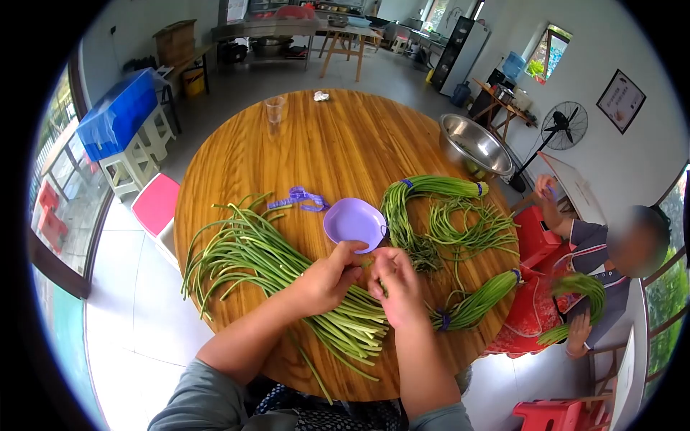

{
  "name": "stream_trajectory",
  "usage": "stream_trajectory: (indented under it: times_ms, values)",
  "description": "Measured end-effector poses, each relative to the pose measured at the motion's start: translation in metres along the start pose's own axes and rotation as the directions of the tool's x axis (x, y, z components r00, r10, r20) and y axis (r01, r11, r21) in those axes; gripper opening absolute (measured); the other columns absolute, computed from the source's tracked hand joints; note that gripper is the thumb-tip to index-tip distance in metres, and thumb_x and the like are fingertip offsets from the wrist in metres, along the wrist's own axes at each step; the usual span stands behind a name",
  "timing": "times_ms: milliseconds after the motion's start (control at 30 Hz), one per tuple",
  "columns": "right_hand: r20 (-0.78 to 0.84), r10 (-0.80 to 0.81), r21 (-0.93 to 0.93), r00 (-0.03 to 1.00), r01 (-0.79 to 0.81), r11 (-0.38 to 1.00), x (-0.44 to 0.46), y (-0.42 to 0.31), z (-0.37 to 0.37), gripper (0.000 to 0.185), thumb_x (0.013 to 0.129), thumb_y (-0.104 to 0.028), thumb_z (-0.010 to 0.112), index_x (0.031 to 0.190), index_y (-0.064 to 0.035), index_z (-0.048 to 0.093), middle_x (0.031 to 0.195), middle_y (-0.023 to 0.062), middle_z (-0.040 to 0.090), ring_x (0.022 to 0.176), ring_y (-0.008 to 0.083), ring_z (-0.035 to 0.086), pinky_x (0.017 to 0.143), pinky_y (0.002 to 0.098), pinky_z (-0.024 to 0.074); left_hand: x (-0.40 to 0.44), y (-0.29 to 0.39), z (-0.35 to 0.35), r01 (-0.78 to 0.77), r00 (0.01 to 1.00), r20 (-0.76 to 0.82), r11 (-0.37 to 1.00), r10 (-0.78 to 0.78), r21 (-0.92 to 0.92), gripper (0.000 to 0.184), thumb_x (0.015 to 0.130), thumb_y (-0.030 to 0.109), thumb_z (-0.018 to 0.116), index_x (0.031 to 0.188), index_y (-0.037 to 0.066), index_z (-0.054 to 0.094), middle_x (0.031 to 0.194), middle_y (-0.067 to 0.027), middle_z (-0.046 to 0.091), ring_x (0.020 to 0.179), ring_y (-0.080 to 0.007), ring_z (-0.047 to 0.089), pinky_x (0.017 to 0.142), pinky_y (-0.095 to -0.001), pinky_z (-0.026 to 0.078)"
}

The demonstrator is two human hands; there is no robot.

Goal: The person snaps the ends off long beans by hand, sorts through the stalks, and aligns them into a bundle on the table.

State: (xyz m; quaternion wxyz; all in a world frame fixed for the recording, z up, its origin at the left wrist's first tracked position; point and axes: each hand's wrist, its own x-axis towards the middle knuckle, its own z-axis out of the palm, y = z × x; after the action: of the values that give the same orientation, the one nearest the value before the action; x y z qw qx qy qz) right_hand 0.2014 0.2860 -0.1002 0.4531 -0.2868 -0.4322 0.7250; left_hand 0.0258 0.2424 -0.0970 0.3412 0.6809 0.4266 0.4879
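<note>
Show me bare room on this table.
Bare: the far half of the table, between glass, tissue, ribbon, bowl and tied bundles; a smaller patch between right forearm and nearest bundle. Crowded: around left hand and right hand, by loose stems and bowl.

Stems (266, 258) left on table (323, 144), bundles (477, 302) right, bowl (353, 221) between

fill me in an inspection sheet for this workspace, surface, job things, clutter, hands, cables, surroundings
Surface: round wooden table, grain showing.
Job's things: loose green stalks mainly left; tied green bundles right; purple bowl just ahead of the hands.
Clutter: purple ribbon, clear cup, crumpled white tissue.
Hands: left hand, right hand, fingers curled; any grip unclear.
Cables: nothing seen on the table.
Surroundings: co-worker at right, holding greens; steel basin; standing fan.
</note>
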Motion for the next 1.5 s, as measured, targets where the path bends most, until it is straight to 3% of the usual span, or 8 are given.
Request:
stream_trajectory:
  times_ms: [67,867,933,1000,1067,1133,1267,1500]
  values:
    - [0.019,-0.045,-0.301,0.999,0.048,0.952,-0.002,0.007,0.007,0.017,0.101,-0.02,0.063,0.101,-0.0056,0.054,0.079,0.0009,0.053,0.057,0.0076,0.043,0.05,0.0221,0.0321,-0.002,-0.003,0.004,-0.066,0.998,0.014,0.997,0.066,-0.034,0.037,0.097,0.0,0.054,0.132,0.002,0.041,0.096,-0.0188,0.068,0.085,-0.0332,0.07,0.073,-0.0407,0.053]
    - [-0.058,0.094,0.117,0.994,-0.087,0.989,0.006,0.018,-0.006,0.019,0.101,-0.025,0.064,0.094,-0.0071,0.06,0.077,0.0034,0.056,0.059,0.0136,0.047,0.055,0.026,0.0387,-0.002,-0.005,0.002,-0.02,0.997,-0.072,0.967,0.039,0.256,0.02,0.089,0.011,0.069,0.105,0.0,0.067,0.083,-0.0214,0.069,0.075,-0.0384,0.07,0.066,-0.0427,0.056]
    - [0.24,-0.589,-0.815,0.772,0.49,0.31,-0.004,0.015,0.016,0.022,0.097,-0.023,0.068,0.091,-0.0038,0.06,0.077,0.0092,0.061,0.063,0.0222,0.056,0.059,0.0308,0.0449,-0.001,-0.012,0.005,0.054,0.992,-0.127,0.961,-0.02,0.271,0.015,0.092,0.01,0.066,0.104,0.001,0.068,0.078,-0.0188,0.069,0.065,-0.0276,0.068,0.063,-0.0387,0.054]
    - [0.358,-0.607,-0.742,0.709,0.611,0.276,-0.012,0.018,0.033,0.023,0.095,-0.021,0.07,0.09,-0.0016,0.06,0.077,0.01,0.063,0.066,0.0244,0.061,0.062,0.0319,0.0477,0.001,-0.014,0.001,0.13,0.98,-0.182,0.957,-0.084,0.259,0.015,0.093,0.008,0.065,0.105,0.001,0.068,0.079,-0.0188,0.069,0.067,-0.0275,0.068,0.065,-0.0384,0.054]
    - [0.098,-0.589,-0.735,0.802,0.457,0.501,-0.01,0.014,0.026,0.019,0.099,-0.022,0.066,0.094,-0.0048,0.06,0.076,0.0081,0.063,0.062,0.0207,0.059,0.056,0.0346,0.0451,0.004,-0.006,-0.009,0.183,0.969,-0.211,0.947,-0.128,0.265,0.015,0.093,0.007,0.063,0.106,0.001,0.067,0.08,-0.0187,0.069,0.069,-0.0274,0.068,0.067,-0.0382,0.054]
    - [-0.037,-0.241,-0.135,0.97,0.235,0.963,0.0,0.007,-0.001,0.016,0.107,-0.022,0.051,0.102,-0.0074,0.054,0.095,0.0062,0.061,0.058,0.0112,0.044,0.052,0.0251,0.0349,0.004,0.009,-0.015,0.09,0.985,-0.156,0.991,-0.074,0.1,0.018,0.094,0.005,0.062,0.11,-0.001,0.066,0.087,-0.0175,0.068,0.081,-0.0342,0.069,0.071,-0.0403,0.053]
    - [-0.093,-0.036,0.087,0.995,0.045,0.995,0.003,-0.003,-0.009,0.013,0.105,-0.019,0.054,0.105,-0.0068,0.054,0.094,0.0064,0.058,0.063,0.0078,0.044,0.054,0.0206,0.0324,-0.004,0.013,-0.003,0.048,0.999,-0.018,0.995,-0.047,0.085,0.039,0.096,-0.003,0.055,0.134,0.003,0.048,0.098,-0.0179,0.069,0.086,-0.0318,0.07,0.075,-0.0385,0.054]
    - [-0.05,-0.142,-0.286,0.989,0.122,0.95,0.003,0.011,-0.002,0.018,0.101,-0.021,0.065,0.102,-0.007,0.054,0.067,-0.0057,0.047,0.057,0.0032,0.039,0.052,0.0205,0.0305,-0.005,0.0,0.002,-0.088,0.995,-0.033,0.99,0.092,0.11,0.031,0.094,0.0,0.058,0.123,0.001,0.05,0.087,-0.0202,0.069,0.078,-0.04,0.068,0.069,-0.0442,0.054]
